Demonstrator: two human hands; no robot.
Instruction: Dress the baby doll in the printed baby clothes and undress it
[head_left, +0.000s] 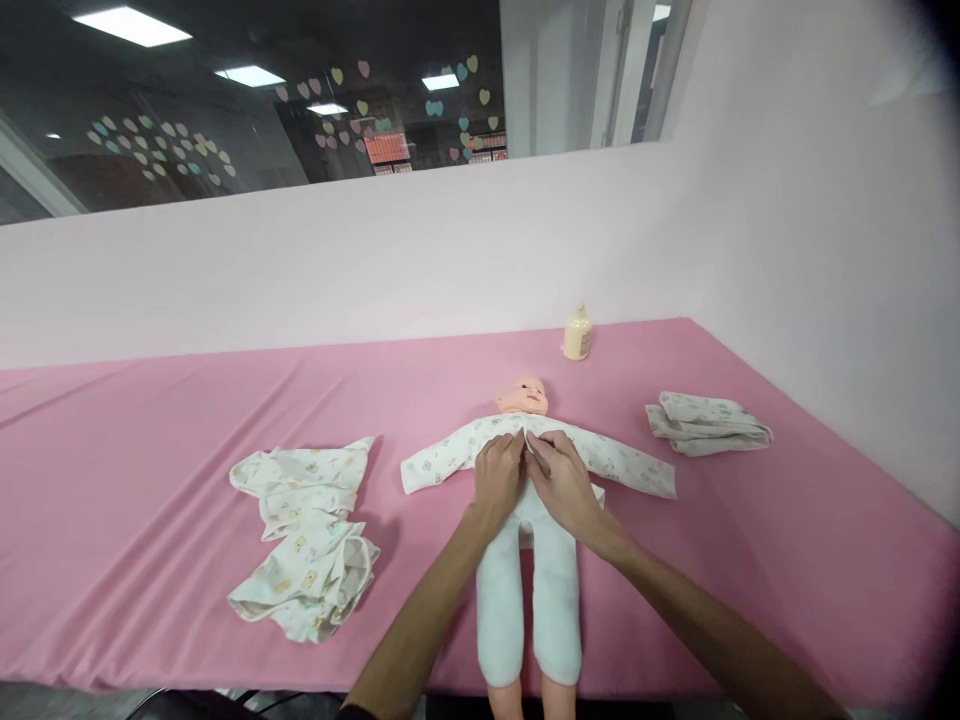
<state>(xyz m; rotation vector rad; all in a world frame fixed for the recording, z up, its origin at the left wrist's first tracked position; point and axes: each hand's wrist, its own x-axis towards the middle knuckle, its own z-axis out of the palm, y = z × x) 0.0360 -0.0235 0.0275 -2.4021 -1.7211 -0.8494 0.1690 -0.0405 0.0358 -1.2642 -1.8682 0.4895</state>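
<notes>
The patterned top is lying around the upper body of a doll, which is resting face up on the pink cover at the person's near edge. Both sleeves are stretching outward, flat on the cover.

Grip: the left hand is pinching the front of the top just below the neck, fingertips drawn together. The right hand is pinching the cloth directly beside it, thumb against curled fingers (whether a tie, a snap or a bare edge is sitting between them, the view is not showing).

Handling, as judged: the cloth is appearing light, thin and limp, likely folding readily and offering little slip against bare skin. Nothing in it is looking fragile, though a hard tug could be dragging the doll along. The sounder hold is the two front edges at the chest, between thumb and forefinger, with the remaining fingers steadying the body.

Nearby, white trousers are covering the doll's legs, a crumpled garment is lying to the left, and a folded cloth is lying to the right. A pump bottle is standing beyond the doll's head.
</notes>
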